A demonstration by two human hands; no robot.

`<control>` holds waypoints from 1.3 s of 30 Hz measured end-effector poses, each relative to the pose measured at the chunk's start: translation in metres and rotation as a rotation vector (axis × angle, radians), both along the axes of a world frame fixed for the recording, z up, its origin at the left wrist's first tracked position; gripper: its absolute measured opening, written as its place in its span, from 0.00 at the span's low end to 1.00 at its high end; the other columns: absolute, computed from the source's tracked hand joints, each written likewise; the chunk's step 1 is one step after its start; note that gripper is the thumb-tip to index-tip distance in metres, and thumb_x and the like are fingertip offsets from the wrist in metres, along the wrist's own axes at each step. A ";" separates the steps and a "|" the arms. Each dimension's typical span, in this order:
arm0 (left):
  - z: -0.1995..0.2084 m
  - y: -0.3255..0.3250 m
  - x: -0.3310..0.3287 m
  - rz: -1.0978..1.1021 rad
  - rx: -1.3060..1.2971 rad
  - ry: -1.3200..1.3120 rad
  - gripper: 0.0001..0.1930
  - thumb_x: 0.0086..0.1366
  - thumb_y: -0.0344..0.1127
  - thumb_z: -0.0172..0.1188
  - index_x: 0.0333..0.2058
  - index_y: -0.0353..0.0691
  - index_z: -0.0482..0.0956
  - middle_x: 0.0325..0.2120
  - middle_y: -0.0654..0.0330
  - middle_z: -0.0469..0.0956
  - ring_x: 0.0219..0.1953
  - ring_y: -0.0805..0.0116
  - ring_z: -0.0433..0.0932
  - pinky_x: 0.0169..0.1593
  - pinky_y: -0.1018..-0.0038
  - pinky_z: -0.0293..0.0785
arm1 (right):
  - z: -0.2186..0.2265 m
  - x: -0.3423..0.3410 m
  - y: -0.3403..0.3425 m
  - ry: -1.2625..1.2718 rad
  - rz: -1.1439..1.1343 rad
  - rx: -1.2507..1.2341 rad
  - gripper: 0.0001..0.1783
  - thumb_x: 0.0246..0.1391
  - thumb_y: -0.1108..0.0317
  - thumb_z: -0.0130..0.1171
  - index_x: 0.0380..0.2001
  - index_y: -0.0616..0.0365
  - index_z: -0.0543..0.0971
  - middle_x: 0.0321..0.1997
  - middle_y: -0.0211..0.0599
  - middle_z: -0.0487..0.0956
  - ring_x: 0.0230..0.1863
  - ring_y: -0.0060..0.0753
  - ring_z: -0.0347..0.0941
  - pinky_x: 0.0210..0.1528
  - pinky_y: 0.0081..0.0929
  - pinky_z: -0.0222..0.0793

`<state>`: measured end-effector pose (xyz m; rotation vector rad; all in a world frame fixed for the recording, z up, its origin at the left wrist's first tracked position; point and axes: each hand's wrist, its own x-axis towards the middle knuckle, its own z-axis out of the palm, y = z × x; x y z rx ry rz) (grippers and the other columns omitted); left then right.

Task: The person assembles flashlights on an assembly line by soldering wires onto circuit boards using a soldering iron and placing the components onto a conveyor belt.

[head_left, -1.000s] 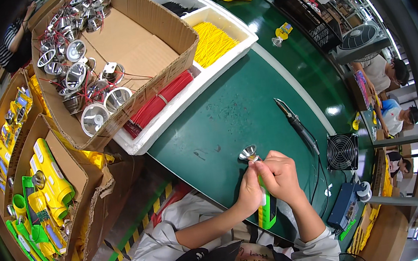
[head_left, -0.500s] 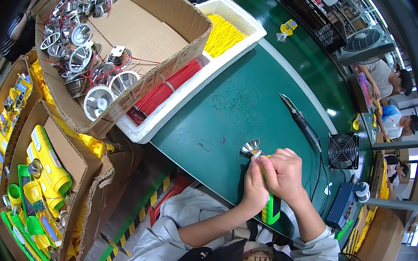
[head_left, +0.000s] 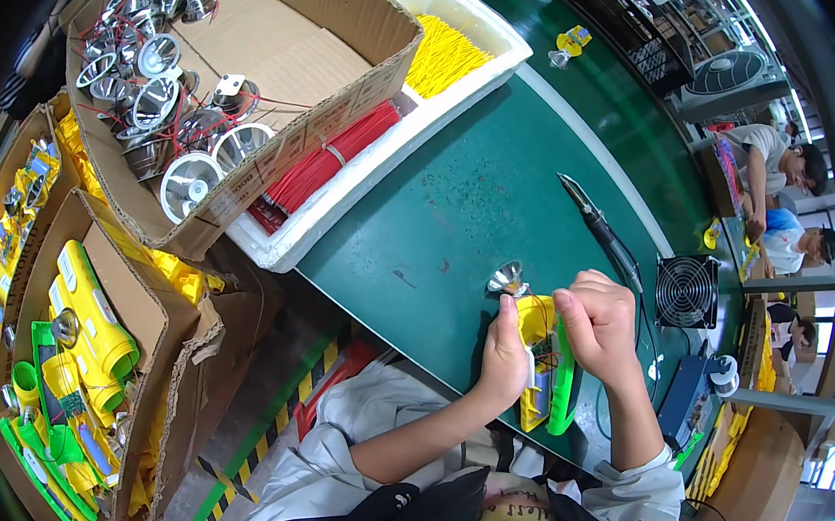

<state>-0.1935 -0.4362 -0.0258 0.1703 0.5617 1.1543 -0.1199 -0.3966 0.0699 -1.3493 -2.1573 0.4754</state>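
Between my hands is a yellow flashlight housing (head_left: 536,317), opened along its side so that the parts and wires inside show. My left hand (head_left: 504,365) grips its left side, with the thumb pointing up. A green cover strip (head_left: 562,397) stands apart from the yellow shell along the right. My right hand (head_left: 602,325) is closed at the upper end of this strip, its fingers curled and thumb against it. Just beyond the housing's top, a shiny reflector cup (head_left: 507,277) hangs on thin wires over the green bench (head_left: 418,260).
A soldering iron (head_left: 599,228) lies right of my hands, near a small black fan (head_left: 687,292) and a blue box (head_left: 687,397). Ahead-left, a carton (head_left: 341,97) holds reflector cups beside a foam tray (head_left: 310,241) of red and yellow wires. Cartons of housings (head_left: 95,302) stand left.
The green strip and yellow housing have come apart along one side, showing the inside. My right hand has moved right and slightly up, away from my left. The reflector tilts differently.
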 end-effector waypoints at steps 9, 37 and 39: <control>0.004 0.005 -0.008 -0.113 -0.002 -0.016 0.31 0.65 0.56 0.24 0.42 0.34 0.67 0.34 0.54 0.73 0.34 0.69 0.72 0.42 0.74 0.68 | 0.005 0.034 -0.020 0.024 -0.017 -0.056 0.17 0.33 0.64 0.63 0.08 0.60 0.66 0.09 0.34 0.63 0.15 0.34 0.58 0.20 0.26 0.53; 0.016 0.063 0.020 -0.934 0.821 0.734 0.22 0.63 0.47 0.43 0.24 0.31 0.72 0.16 0.59 0.71 0.18 0.73 0.70 0.26 0.75 0.68 | 0.021 0.055 -0.077 0.201 -0.502 -0.329 0.10 0.40 0.72 0.61 0.31 0.58 0.77 0.22 0.41 0.74 0.21 0.36 0.70 0.25 0.24 0.64; 0.018 0.067 0.036 -1.068 0.899 0.717 0.21 0.62 0.45 0.44 0.22 0.31 0.72 0.15 0.56 0.71 0.18 0.69 0.71 0.26 0.74 0.68 | 0.021 0.066 -0.086 0.220 -0.550 -0.398 0.10 0.40 0.71 0.62 0.30 0.59 0.78 0.22 0.39 0.76 0.22 0.28 0.72 0.24 0.21 0.63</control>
